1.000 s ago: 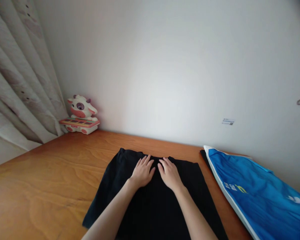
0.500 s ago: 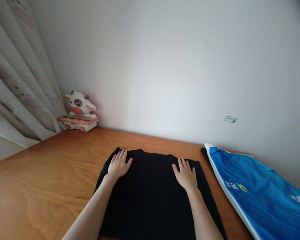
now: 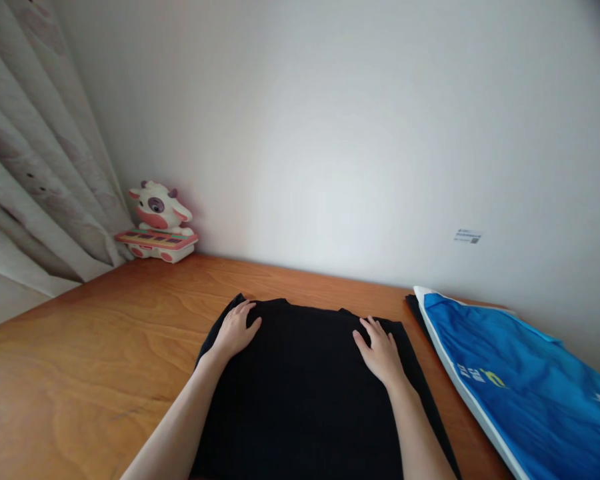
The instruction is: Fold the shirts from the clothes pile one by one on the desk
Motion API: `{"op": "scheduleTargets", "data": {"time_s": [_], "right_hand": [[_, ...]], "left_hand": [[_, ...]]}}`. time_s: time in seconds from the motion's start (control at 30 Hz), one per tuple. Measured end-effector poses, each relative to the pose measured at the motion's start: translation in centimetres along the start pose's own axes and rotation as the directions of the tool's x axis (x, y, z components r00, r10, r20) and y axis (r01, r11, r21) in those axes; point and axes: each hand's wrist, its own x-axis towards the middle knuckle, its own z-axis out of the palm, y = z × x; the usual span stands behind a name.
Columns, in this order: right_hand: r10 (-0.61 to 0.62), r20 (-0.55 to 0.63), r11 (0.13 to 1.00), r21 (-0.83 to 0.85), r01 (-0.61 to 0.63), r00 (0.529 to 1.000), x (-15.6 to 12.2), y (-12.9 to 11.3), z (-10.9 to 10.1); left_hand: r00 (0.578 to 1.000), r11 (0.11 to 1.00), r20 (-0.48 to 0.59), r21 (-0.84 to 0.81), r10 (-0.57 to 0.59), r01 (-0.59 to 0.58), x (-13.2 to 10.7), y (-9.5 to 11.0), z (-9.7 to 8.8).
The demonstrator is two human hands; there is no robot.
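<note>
A black shirt (image 3: pixel 303 393) lies spread on the wooden table, its neckline towards the wall. My left hand (image 3: pixel 236 328) rests on the shirt's upper left part near the shoulder, fingers stretched and slightly bent, thumb apart. On the upper right part lies my right hand (image 3: pixel 380 348), palm down, its thumb spread away from the fingers. Neither hand holds anything that I can see. The shirt's lower edge is partly out of view, and my forearms cover portions of its sides.
A blue garment with a white edge (image 3: pixel 520 373) lies at the right, over something black. A cow-shaped toy keyboard (image 3: pixel 160 223) stands in the back left corner beside a curtain (image 3: pixel 45 147). The wooden table (image 3: pixel 90 360) meets a white wall (image 3: pixel 320 133) carrying a small label (image 3: pixel 469 236).
My fingers have bent a little more and the right hand sits slightly farther right. The view has shifted slightly. The shirt stays spread in the same place.
</note>
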Motion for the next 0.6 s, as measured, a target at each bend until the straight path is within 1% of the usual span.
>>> {"op": "scheduleTargets", "data": {"time_s": [0.03, 0.1, 0.17, 0.23, 0.3, 0.33, 0.37, 0.43, 0.53, 0.6], "right_hand": [[0.008, -0.029, 0.999, 0.039, -0.007, 1.0, 0.1, 0.0, 0.1], [0.033, -0.093, 0.993, 0.12, -0.021, 0.995, 0.2, 0.0, 0.1], [0.051, -0.147, 0.981, 0.194, -0.021, 0.988, 0.3, -0.2, -0.1], [0.051, -0.186, 0.967, 0.255, -0.002, 0.981, 0.4, -0.6, -0.2], [0.029, -0.224, 0.956, 0.292, 0.038, 0.974, 0.4, -1.3, -0.2], [0.01, -0.24, 0.952, 0.298, 0.064, 0.971, 0.3, -1.7, -0.2], [-0.014, -0.253, 0.951, 0.295, 0.091, 0.967, 0.1, -2.2, 0.0], [-0.058, -0.256, 0.957, 0.261, 0.127, 0.965, -0.3, -3.1, 0.3], [-0.094, -0.236, 0.975, 0.174, 0.137, 0.967, -1.2, -3.9, 0.4], [-0.089, -0.246, 0.986, 0.117, 0.121, 0.965, -2.0, -3.4, -0.1]], "left_hand": [[1.0, 0.999, -0.012, 0.018, -0.028, 0.029, -0.1, 0.4, -0.5], [0.992, 0.988, -0.021, 0.091, -0.125, 0.126, -0.4, 1.3, -1.8], [0.968, 0.951, 0.001, 0.184, -0.252, 0.247, -1.1, 1.9, -3.6], [0.919, 0.897, 0.07, 0.257, -0.389, 0.36, -2.0, 1.9, -5.3], [0.862, 0.857, 0.158, 0.293, -0.481, 0.424, -2.9, 1.5, -6.6], [0.843, 0.85, 0.196, 0.295, -0.502, 0.437, -3.3, 1.1, -7.0], [0.833, 0.851, 0.226, 0.288, -0.506, 0.439, -3.7, 0.8, -7.3], [0.838, 0.866, 0.246, 0.265, -0.487, 0.425, -4.0, 0.5, -7.6], [0.858, 0.863, 0.194, 0.293, -0.475, 0.411, -4.1, 0.6, -7.6], [0.862, 0.85, 0.156, 0.323, -0.482, 0.416, -4.0, 0.8, -7.6]]}}
